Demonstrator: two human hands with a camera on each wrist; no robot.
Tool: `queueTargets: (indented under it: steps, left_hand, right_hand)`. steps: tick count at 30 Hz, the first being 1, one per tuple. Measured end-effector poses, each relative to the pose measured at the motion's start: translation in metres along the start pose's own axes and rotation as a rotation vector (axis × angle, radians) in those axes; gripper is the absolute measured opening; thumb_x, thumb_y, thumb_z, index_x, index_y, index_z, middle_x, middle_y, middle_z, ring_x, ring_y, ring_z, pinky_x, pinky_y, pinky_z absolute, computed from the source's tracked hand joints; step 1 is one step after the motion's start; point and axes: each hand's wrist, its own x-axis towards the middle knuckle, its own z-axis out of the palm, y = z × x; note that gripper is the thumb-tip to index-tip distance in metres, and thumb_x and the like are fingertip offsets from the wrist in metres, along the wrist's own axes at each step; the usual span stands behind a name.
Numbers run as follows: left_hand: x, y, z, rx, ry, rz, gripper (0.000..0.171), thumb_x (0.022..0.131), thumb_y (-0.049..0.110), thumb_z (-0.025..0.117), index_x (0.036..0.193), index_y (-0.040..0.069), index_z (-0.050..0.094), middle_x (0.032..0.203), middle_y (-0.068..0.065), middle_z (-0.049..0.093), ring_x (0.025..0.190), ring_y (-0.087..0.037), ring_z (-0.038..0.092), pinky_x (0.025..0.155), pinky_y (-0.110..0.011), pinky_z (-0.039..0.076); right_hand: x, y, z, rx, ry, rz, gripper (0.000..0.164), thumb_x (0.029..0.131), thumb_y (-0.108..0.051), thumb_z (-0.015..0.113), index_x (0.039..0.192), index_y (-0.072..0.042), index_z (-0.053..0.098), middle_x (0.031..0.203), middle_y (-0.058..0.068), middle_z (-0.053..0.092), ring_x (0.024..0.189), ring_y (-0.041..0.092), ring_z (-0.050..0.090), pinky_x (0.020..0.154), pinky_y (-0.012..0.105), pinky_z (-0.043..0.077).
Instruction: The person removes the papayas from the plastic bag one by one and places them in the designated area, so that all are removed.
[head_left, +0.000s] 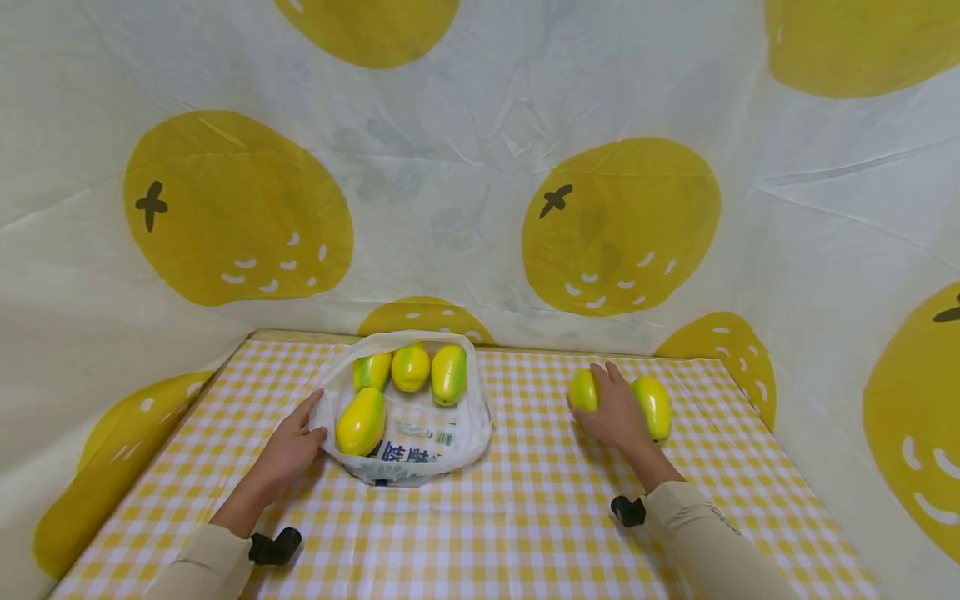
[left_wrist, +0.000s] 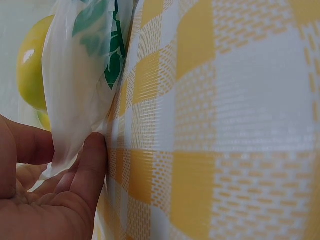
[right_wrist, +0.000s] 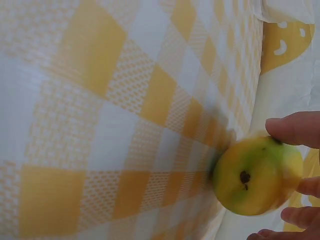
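At the left of the head view, my left hand (head_left: 291, 446) pinches the near-left rim of a white plastic bag (head_left: 480, 421), with thumb and fingers on either side of the film (left_wrist: 75, 100). The bag lies with its mouth spread wide. Inside are several yellow-green papayas (head_left: 362, 422), three along the back and one nearer the left hand. Over on the right, my right hand (head_left: 617, 408) grips another papaya (head_left: 582, 391) from above; its stem end faces the right wrist camera, with the thumb on its upper side. One more papaya (head_left: 652, 407) lies just right of that hand, partly behind it.
A yellow-and-white checked cloth (head_left: 450, 542) covers the table. Behind and around it hangs a pale curtain (head_left: 465, 208) printed with large yellow fruit. Dark wrist-camera mounts (head_left: 276, 547) stick out beside both beige sleeves (head_left: 712, 533).
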Motion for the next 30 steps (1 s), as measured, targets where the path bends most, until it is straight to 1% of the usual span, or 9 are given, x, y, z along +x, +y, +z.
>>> queueTargets:
  steps: [4,9,13,17,21,24,30]
  left_hand:
    - [0.001,-0.002,-0.001,-0.01,-0.002,0.003,0.073,0.108,0.01,0.04,0.17,0.018,0.002,0.175,-0.025,0.006,0.158,-0.048,0.022,0.119,-0.056,0.039]
    - [0.002,-0.004,-0.001,-0.013,0.0,-0.007,0.073,0.108,0.01,0.04,0.17,0.019,0.002,0.175,-0.023,0.005,0.158,-0.047,0.021,0.119,-0.057,0.039]
    - [0.003,-0.004,-0.001,-0.014,0.0,-0.013,0.073,0.107,0.01,0.04,0.17,0.02,0.002,0.176,-0.022,0.003,0.159,-0.047,0.02,0.121,-0.057,0.036]
    - [0.003,-0.005,-0.001,-0.016,0.001,-0.008,0.073,0.108,0.01,0.04,0.17,0.019,0.002,0.175,-0.023,0.004,0.159,-0.046,0.02,0.12,-0.057,0.036]
    - [0.003,-0.005,0.0,-0.02,0.005,-0.012,0.073,0.107,0.01,0.039,0.17,0.019,0.003,0.176,-0.022,0.004,0.159,-0.046,0.02,0.121,-0.058,0.036]
    - [0.004,-0.005,0.0,-0.024,0.008,-0.015,0.073,0.107,0.01,0.04,0.17,0.02,0.003,0.176,-0.021,0.005,0.159,-0.046,0.019,0.121,-0.059,0.036]
    - [0.005,-0.003,0.001,-0.024,0.012,-0.011,0.073,0.107,0.01,0.04,0.17,0.02,0.004,0.176,-0.022,0.005,0.159,-0.047,0.02,0.121,-0.059,0.036]
  right_hand:
    - [0.0,-0.008,-0.002,-0.034,0.023,-0.02,0.085,0.091,-0.029,0.074,0.158,0.006,0.035,0.165,0.036,0.025,0.148,0.058,0.032,0.112,0.071,0.038]
    - [-0.002,-0.02,-0.005,-0.069,0.023,-0.047,0.084,0.092,-0.029,0.074,0.158,0.006,0.035,0.166,0.035,0.025,0.15,0.058,0.028,0.116,0.071,0.032]
    - [-0.004,-0.031,-0.006,-0.051,0.034,-0.071,0.082,0.093,-0.028,0.074,0.157,0.006,0.036,0.167,0.033,0.025,0.151,0.055,0.027,0.116,0.07,0.034]
    - [-0.005,-0.044,-0.005,-0.033,0.037,-0.095,0.081,0.093,-0.029,0.074,0.157,0.005,0.038,0.167,0.032,0.025,0.152,0.053,0.029,0.115,0.068,0.037]
    - [-0.006,-0.056,-0.002,0.011,0.029,-0.103,0.08,0.093,-0.029,0.074,0.157,0.003,0.038,0.168,0.03,0.025,0.153,0.052,0.029,0.115,0.068,0.037]
    - [-0.008,-0.066,0.002,0.072,0.02,-0.107,0.08,0.094,-0.029,0.074,0.158,0.002,0.038,0.169,0.028,0.026,0.154,0.051,0.029,0.116,0.069,0.036]
    - [-0.011,-0.089,0.007,0.169,-0.045,-0.085,0.08,0.095,-0.032,0.073,0.161,-0.004,0.036,0.173,0.022,0.022,0.157,0.047,0.026,0.119,0.068,0.032]
